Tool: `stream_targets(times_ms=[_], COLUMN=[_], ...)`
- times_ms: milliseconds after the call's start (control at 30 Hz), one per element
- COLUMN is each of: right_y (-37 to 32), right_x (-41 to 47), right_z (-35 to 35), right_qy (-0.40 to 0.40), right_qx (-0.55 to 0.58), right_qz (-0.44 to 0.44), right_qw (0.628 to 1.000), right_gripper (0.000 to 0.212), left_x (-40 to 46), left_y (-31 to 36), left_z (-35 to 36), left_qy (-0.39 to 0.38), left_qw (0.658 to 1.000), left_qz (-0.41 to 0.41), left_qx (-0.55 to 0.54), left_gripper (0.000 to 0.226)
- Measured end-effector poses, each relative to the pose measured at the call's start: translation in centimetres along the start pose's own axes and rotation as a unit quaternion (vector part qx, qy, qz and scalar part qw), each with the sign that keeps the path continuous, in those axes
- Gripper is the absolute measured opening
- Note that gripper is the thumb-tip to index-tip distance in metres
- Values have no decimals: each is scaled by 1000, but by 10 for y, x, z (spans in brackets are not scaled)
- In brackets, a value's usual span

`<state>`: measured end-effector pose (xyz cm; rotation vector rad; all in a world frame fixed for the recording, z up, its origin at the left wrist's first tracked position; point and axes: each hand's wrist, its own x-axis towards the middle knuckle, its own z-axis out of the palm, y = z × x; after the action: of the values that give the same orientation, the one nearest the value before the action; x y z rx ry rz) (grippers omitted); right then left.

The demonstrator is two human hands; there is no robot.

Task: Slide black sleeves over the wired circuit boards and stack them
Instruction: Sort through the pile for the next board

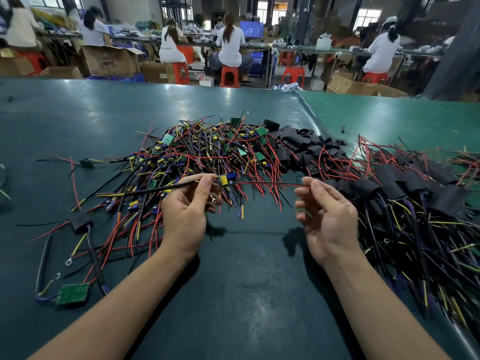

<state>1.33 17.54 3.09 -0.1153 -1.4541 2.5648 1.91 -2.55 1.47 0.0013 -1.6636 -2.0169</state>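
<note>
My left hand (185, 211) pinches a small wired circuit board (228, 180) by its left end, above the table. Its red and black wires (270, 184) stretch right to my right hand (328, 216), which pinches their ends between thumb and forefinger. A black-sheathed lead with yellow tips (145, 191) trails left from the board. Behind my hands lies a big heap of bare wired boards (205, 152). A pile of empty black sleeves (301, 146) sits right of it. Sleeved boards are stacked at the far right (405, 193).
On the green table mat (246, 294), a loose green board with wires (74, 293) and one sleeved board (80, 221) lie at the front left. Beyond the table's far edge, several people sit on red stools at benches among cardboard boxes.
</note>
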Motion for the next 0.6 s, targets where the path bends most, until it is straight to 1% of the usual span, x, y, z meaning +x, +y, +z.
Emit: stream_targets(times_ms=[67, 100, 167, 200, 233, 300, 333, 367, 433, 500, 533, 567, 600], right_y=[-2, -2, -2, 0, 4, 10, 13, 14, 15, 13, 12, 11, 10], right_x=[1, 1, -2, -3, -5, -9, -9, -9, -6, -5, -6, -8, -11], right_z=[-2, -2, -1, -1, 1, 2, 3, 3, 1, 0, 1, 2, 3], right_qy=[-17, -37, -86, -110, -133, -168, -169, -156, -123, -101, -106, -133, -181], right_qx=[-14, -24, -61, -95, -139, -218, -242, -254, -272, -341, -357, -345, -312], right_qz=[3, 15, 39, 41, 42, 36, 24, 4, -47, -99, -105, -83, -28], right_qw=[1000, 999, 994, 988, 980, 961, 955, 955, 953, 929, 922, 925, 932], right_gripper=[34, 39, 39, 36, 35, 36, 39, 41, 39, 33, 31, 34, 40], left_x=[4, 7, 10, 10, 7, -1, -5, -8, -11, -11, -11, -11, -12], left_y=[-1, 0, 2, 4, 4, 3, 2, 2, 4, 4, 4, 4, 3], left_z=[-2, -4, -8, -9, -9, -8, -7, -5, -4, -4, -4, -5, -5], left_qy=[34, 47, 48, 28, -8, -114, -167, -204, -223, -221, -225, -235, -246], left_qw=[999, 999, 997, 997, 997, 991, 982, 974, 968, 970, 970, 968, 966], left_qz=[20, 16, -9, -21, -33, -63, -81, -100, -112, -99, -94, -89, -84], left_qx=[4, -12, -62, -73, -66, -31, -19, -13, -5, 2, 0, -8, -16], left_gripper=[15, 15, 17, 17, 16, 14, 16, 19, 21, 21, 21, 22, 23])
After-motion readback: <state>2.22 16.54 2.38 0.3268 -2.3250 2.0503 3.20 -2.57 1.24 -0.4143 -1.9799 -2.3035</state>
